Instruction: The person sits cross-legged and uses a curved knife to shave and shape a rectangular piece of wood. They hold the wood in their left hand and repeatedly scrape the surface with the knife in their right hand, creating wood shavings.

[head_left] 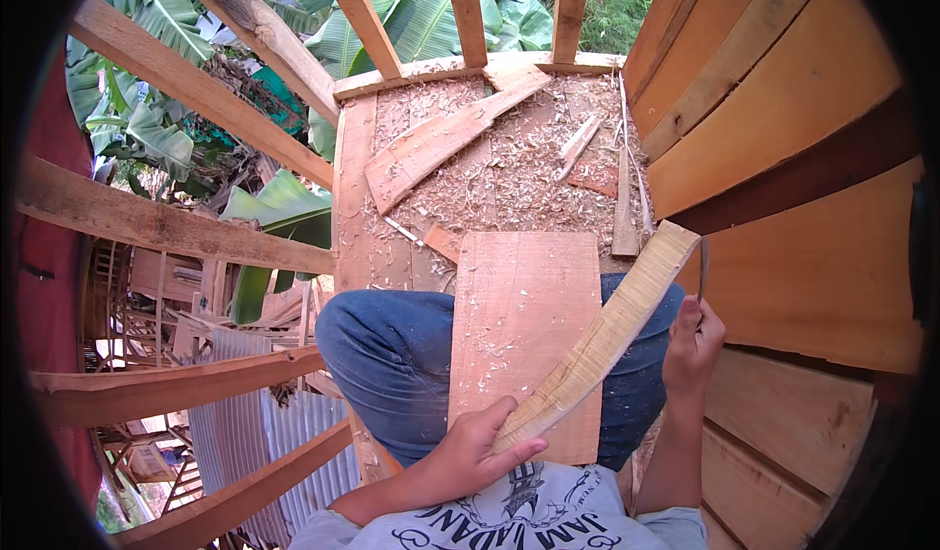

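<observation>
My left hand [482, 444] grips the near end of a long, slightly curved strip of wood [599, 333], thumb on one side and fingers on the other. The strip slants up to the right, above a flat wooden board [526, 330] that rests on my lap between my knees. My right hand [693, 339] is closed around a knife [703, 268], its thin blade seen nearly edge-on and pointing up beside the strip's far end. The knife's handle is hidden in my fist. Whether the blade touches the strip, I cannot tell.
Curly shavings cover the plank floor [372, 246] ahead. A broad paddle-shaped plank [441, 143] lies there, with a narrow wedge-shaped stick [625, 207] at the right. Slatted railings [186, 222] stand at the left, a board wall [783, 148] at the right. Banana leaves [401, 11] hang outside.
</observation>
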`<state>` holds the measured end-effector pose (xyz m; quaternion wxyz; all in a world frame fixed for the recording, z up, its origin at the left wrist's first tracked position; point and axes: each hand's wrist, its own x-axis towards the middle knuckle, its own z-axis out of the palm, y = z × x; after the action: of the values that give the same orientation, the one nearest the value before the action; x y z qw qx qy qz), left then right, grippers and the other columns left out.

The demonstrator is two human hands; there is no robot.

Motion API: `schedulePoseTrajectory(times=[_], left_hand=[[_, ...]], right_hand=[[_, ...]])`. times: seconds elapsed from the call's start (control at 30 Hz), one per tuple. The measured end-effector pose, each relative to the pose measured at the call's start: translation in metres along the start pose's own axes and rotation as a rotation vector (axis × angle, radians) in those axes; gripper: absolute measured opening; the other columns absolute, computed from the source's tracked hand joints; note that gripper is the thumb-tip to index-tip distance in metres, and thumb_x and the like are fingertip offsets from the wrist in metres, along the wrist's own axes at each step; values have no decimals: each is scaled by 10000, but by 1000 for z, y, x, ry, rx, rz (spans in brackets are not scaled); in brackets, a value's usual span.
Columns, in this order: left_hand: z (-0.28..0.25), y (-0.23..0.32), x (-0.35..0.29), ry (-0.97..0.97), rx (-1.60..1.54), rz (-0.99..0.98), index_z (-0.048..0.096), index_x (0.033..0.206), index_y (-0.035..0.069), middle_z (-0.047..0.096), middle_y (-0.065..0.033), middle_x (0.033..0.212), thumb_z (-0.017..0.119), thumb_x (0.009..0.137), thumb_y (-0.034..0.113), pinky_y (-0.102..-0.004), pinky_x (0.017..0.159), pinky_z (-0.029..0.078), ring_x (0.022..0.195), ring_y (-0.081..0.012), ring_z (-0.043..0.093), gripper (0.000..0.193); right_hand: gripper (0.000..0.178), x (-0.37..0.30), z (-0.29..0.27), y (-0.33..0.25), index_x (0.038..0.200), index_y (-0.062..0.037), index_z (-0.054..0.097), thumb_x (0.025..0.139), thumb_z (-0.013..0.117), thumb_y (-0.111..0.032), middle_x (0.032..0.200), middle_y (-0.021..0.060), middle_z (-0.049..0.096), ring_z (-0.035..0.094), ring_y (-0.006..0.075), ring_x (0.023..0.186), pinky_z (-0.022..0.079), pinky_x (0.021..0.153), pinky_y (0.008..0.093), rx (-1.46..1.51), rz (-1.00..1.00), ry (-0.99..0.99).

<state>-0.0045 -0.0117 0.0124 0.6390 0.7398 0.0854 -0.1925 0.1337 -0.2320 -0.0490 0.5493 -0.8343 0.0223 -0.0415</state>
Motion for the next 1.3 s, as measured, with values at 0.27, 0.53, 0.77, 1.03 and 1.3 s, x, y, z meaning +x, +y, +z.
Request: schedulePoseTrajectory(times=[0.27, 0.53, 0.77, 1.03, 1.3], left_hand=[[-7, -8, 1, 221, -67, -99, 511, 936, -25, 584, -96, 615, 653, 859, 209, -264, 505, 438, 547, -114, 579, 284], [3, -7, 2, 201, 113, 1, 492, 918, -30, 601, -58, 633, 637, 857, 124, -220, 466, 459, 521, -81, 591, 220], [2, -2, -4, 137, 88, 6, 482, 903, -24, 589, -74, 616, 635, 855, 121, -235, 472, 438, 531, -96, 593, 217], [-12, -18, -14, 174, -5, -99, 461, 943, -30, 559, -200, 644, 632, 865, 179, -337, 519, 446, 578, -293, 616, 281], [0, -18, -22, 95, 81, 25, 475, 958, -27, 579, -51, 614, 636, 860, 142, -228, 461, 430, 510, -75, 564, 253]], right_hand=[[598, -32, 20, -10, 591, -26, 434, 846, 558, -553, 477, 52, 380, 395, 160, 409, 301, 416, 297, 6, -199, -188], [672, -28, 11, -12, 500, -96, 359, 638, 621, -700, 455, 60, 368, 441, 232, 389, 327, 382, 329, -528, -597, -201], [716, -13, 11, -5, 541, -33, 340, 766, 550, -680, 471, 49, 320, 363, 207, 405, 268, 413, 330, -363, -376, -12], [675, -11, -13, -26, 572, -30, 349, 828, 521, -631, 493, 42, 297, 332, 174, 444, 278, 433, 308, -233, -252, -109], [687, 1, -5, -23, 540, -35, 398, 811, 513, -655, 473, 99, 332, 362, 217, 413, 309, 422, 315, -292, -201, 34]])
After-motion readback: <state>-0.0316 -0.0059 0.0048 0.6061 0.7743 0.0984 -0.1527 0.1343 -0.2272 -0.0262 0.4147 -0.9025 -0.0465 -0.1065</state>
